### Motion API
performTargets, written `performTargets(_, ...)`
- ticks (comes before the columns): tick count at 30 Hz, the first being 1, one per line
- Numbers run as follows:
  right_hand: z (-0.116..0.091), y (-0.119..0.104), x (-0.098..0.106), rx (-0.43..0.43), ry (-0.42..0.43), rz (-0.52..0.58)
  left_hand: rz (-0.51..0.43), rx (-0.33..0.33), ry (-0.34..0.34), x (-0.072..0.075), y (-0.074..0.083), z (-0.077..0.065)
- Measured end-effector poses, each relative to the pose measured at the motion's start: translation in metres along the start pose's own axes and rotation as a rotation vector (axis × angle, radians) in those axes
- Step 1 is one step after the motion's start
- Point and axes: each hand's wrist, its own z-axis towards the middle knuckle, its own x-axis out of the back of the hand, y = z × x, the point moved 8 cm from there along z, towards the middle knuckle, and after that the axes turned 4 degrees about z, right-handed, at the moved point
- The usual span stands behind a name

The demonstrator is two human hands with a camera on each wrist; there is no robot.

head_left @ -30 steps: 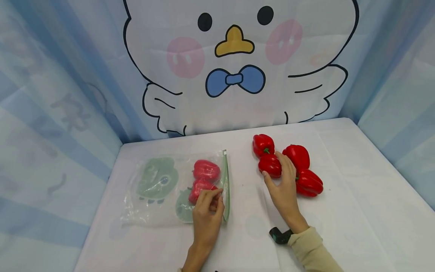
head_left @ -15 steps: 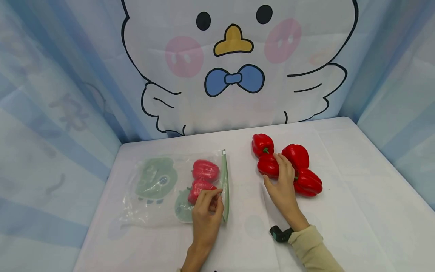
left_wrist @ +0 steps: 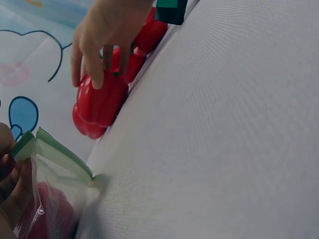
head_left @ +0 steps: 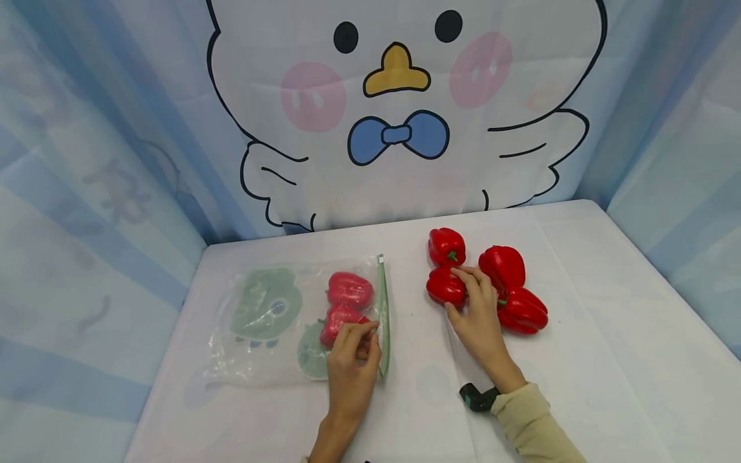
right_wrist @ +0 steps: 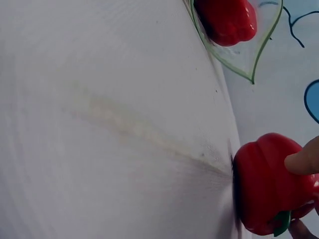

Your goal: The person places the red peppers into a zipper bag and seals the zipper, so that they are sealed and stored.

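Note:
A clear zip bag [head_left: 384,296] with a green zip edge lies on the left, two red bell peppers [head_left: 350,290] inside it. My left hand [head_left: 352,373] pinches the bag's edge near the opening; the left wrist view shows the zip edge parted there. On the right, my right hand [head_left: 479,321] grips a red bell pepper [head_left: 443,287], fingers at its far side and thumb at its near side. In the right wrist view the thumb presses on this pepper [right_wrist: 264,181], its green stem towards the lower fingers. The pepper appears to rest on the table.
Another red bell pepper [head_left: 446,245] lies just behind the gripped one. Two more, a rear pepper [head_left: 502,266] and a front pepper [head_left: 523,312], lie right of my hand. A printed curtain [head_left: 399,186] stands behind the white table [head_left: 613,360].
The gripped pepper has shifted left, away from the two peppers on the right, and my right hand's fingers have moved slightly left with it. My left hand and the bag stay in place.

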Motion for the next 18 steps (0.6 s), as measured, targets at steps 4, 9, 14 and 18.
performTargets(4, 0.002, -0.001, -0.004, 0.006, -0.045, -0.032, 0.006, 0.009, -0.004, 0.0, -0.001, 0.0)
performTargets(9, 0.001, -0.005, -0.01, 0.035, -0.124, -0.052, 0.018, 0.018, -0.006, 0.0, -0.001, 0.0)
performTargets(14, -0.002, -0.008, -0.017, 0.05, -0.191, -0.063, 0.026, 0.025, -0.011, 0.0, 0.001, 0.0)
performTargets(18, -0.003, -0.01, -0.02, 0.068, -0.204, -0.043, 0.024, 0.027, -0.012, -0.001, 0.001, 0.0)
